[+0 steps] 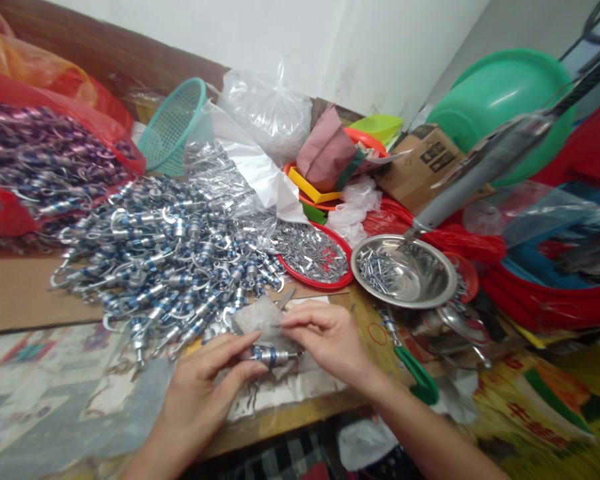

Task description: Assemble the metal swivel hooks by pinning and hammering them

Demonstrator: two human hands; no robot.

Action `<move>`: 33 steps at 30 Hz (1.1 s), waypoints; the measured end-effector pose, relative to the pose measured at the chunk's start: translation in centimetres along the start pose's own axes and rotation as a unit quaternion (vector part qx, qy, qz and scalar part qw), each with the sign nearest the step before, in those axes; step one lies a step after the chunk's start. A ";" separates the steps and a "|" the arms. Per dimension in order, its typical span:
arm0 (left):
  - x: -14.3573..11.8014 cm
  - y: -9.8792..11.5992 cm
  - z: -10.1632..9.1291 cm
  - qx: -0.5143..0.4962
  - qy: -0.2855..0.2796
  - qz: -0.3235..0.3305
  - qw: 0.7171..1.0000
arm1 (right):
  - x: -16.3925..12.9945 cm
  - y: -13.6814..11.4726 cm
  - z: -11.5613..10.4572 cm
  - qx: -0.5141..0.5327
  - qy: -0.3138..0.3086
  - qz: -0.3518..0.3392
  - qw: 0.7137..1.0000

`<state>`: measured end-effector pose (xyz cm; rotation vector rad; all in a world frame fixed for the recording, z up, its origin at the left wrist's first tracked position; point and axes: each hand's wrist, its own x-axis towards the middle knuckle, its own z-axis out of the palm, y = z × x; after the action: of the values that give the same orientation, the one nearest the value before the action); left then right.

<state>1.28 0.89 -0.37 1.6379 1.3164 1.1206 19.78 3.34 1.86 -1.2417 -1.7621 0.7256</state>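
My left hand (207,383) is closed on a blue-and-silver metal fitting (275,356), holding it between thumb and fingers. The fitting lies roughly level, its thin ringed tip pointing right. Just above that tip, my right hand (333,340) is pinched closed; what its fingertips hold, if anything, is too small to make out. Behind the fitting sits a grey block (263,320), partly hidden by the hands. A large heap of similar blue-and-silver fittings (155,260), many with curved hooks, spreads beyond my left hand.
A red tray (347,275) of small silver pieces stands behind the hands. Right of it is a steel bowl (430,297) with metal pins. Green-handled pliers (420,380) lie at the table's right. A red bag (115,120) of purple fittings is far left.
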 end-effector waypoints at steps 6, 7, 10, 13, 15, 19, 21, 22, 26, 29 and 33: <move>0.0 0.2 -0.1 -0.016 -0.001 0.023 1.000 | -1.8 -1.7 1.5 0.112 -0.028 0.044 0.992; 0.1 0.3 -0.1 -0.021 -0.003 0.024 0.999 | -1.8 -1.6 1.5 0.118 -0.023 0.045 0.992; 0.1 0.5 0.0 -0.034 -0.004 0.025 0.999 | -2.1 -1.3 1.8 0.132 0.011 0.054 0.990; 0.1 0.5 0.0 -0.042 -0.006 0.014 0.999 | -2.5 -1.2 2.1 0.140 0.037 0.058 0.988; 0.0 0.3 0.1 -0.048 -0.019 0.005 0.999 | -2.7 -1.2 2.3 0.137 0.032 0.047 0.989; -0.3 0.3 -0.1 -0.067 -0.054 -0.024 0.996 | -3.1 -1.2 2.1 0.111 0.032 0.004 0.993; -0.3 0.5 -0.4 -0.077 -0.057 -0.047 0.994 | -3.5 -1.1 1.8 0.054 0.035 -0.079 0.995; -0.4 0.6 -0.5 -0.077 -0.056 -0.057 0.994 | -3.6 -1.0 1.6 0.011 0.030 -0.142 0.989; -0.3 1.4 -0.6 -0.024 -0.031 -0.035 0.999 | -4.0 -0.7 0.8 -0.147 0.010 -0.349 0.925; -0.2 1.9 -0.8 0.004 -0.022 0.005 1.000 | -3.9 -0.5 0.5 -0.168 0.013 -0.371 0.913; -0.1 2.1 -1.2 -0.028 -0.079 -0.058 0.995 | -3.8 -0.4 0.8 -0.107 0.018 -0.309 0.945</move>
<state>0.81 0.40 1.93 1.5541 1.2499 0.9321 19.48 -0.37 0.62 -0.7452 -2.0826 0.1486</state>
